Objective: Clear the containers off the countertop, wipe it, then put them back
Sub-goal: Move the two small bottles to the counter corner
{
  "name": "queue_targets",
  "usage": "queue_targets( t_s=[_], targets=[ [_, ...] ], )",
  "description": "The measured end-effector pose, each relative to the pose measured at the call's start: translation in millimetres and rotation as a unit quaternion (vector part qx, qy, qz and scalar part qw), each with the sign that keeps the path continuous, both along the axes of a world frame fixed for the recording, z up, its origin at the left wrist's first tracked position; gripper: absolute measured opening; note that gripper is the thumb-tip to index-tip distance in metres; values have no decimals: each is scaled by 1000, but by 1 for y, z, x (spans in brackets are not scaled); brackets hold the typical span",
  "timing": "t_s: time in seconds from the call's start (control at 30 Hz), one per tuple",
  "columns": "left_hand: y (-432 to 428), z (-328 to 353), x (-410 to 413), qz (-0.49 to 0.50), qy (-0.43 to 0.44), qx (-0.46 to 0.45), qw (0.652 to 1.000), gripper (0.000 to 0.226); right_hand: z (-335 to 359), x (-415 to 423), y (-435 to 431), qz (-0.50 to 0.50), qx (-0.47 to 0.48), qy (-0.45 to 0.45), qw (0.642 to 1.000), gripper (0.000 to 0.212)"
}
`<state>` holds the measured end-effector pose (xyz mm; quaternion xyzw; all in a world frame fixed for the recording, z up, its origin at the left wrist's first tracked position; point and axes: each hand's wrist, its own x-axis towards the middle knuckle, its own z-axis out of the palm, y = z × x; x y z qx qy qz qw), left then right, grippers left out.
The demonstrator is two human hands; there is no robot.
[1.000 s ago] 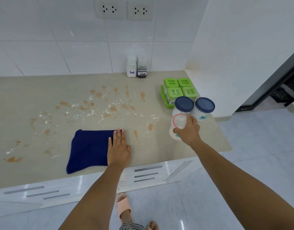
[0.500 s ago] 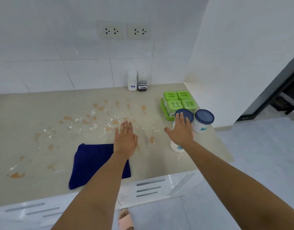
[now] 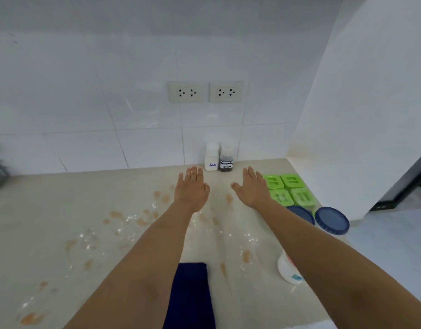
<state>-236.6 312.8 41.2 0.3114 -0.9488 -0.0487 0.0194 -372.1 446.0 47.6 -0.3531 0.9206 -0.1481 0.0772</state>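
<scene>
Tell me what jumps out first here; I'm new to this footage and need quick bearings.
Two bare, open hands stretch forward over the countertop: the left hand and right hand, reaching toward the salt bottle and seasoning bottle at the back wall. Orange stains and white specks spatter the counter's middle and left. At right sit green-lidded boxes and a blue-lidded jar; a dark blue cloth lies near the front edge.

Bright, even, cool indoor light. Soft motion blur throughout. Wide-angle bending at the edges; faint glare on the wall tiles (image 3: 143, 119).
</scene>
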Motion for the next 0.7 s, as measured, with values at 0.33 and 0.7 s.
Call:
queue_targets(
  t_s=[0.33,0.7],
  targets=[
    [-56,2,-47,-11,-32,-18,999,61,14,-38,-71,24,23,-10,999,76],
    [-91,3,-118,-26,-48,4,998,62,10,-103,-117,16,43,-42,998,73]
  ],
)
